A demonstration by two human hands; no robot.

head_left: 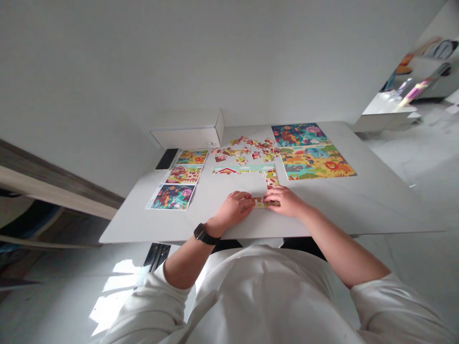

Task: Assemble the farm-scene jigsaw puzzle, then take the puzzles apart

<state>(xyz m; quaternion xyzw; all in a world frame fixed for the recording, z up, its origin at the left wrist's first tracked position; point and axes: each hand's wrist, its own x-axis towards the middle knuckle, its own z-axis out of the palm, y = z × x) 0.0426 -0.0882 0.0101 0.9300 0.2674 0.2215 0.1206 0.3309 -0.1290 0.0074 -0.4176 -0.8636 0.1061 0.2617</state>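
Observation:
My left hand (233,209) rests at the left end of a short row of joined jigsaw puzzle pieces (258,202), its fingers curled on a piece there. At the row's right end, the fingers of my right hand (287,200) are bent and pressed onto a puzzle piece, hiding much of that corner. A right-hand column of pieces (271,177) runs up from there to a top strip (247,169) showing a red barn roof and pale sky. Beyond the strip lie several loose puzzle pieces (263,155), scattered. The left wrist wears a black watch (200,232).
Three small picture cards (183,175) lie at the left, beside a black phone (167,159). A white box (186,136) stands at the back against the wall. Two finished-looking pictures (315,162), one dark and one yellow, lie at the right on the white table (358,205).

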